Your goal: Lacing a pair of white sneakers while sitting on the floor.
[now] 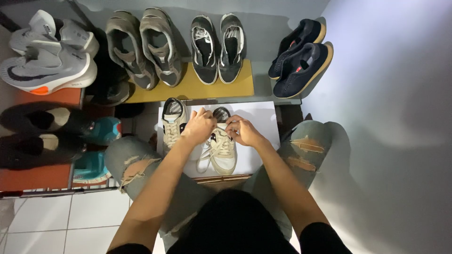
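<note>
A pair of cream sneakers lies on a white sheet (256, 117) between my knees. The left sneaker (173, 123) sits untouched. Both hands are over the right sneaker (223, 153). My left hand (199, 126) pinches a white lace (205, 156) near the shoe's opening. My right hand (244, 131) pinches the lace on the other side of the tongue. The fingers hide the top eyelets.
A yellow shelf (193, 87) carries grey-brown sneakers (143, 47) and black sneakers (217, 47). Navy slip-ons (300, 56) stand at the right. White running shoes (49, 51), black shoes (37, 134) and teal shoes (96, 150) fill a rack at left. A wall (391, 117) rises on the right.
</note>
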